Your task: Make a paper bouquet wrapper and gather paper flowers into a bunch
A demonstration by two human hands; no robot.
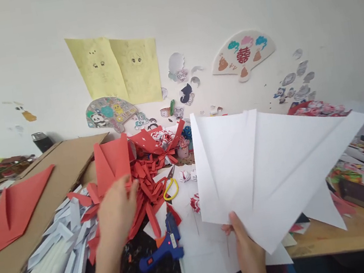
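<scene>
My right hand (248, 249) pinches the lower edge of a fanned stack of folded white paper sheets (265, 169), held up over the table. My left hand (116, 214) grips the bottom of a folded red paper sheet (112, 163) that stands upright above a heap of red paper strips (145, 192). A red cord circles my left wrist. Between my hands lie a blue glue gun (166, 246) and yellow-handled scissors (170, 186).
A second folded red sheet (12, 212) rests on brown cardboard (66, 165) at the left. White paper strips (64, 245) pile at the lower left. Loose white sheets (210, 255) cover the middle. Paper flowers, a dark block (360, 194) and printed papers sit right; drawings hang on the wall.
</scene>
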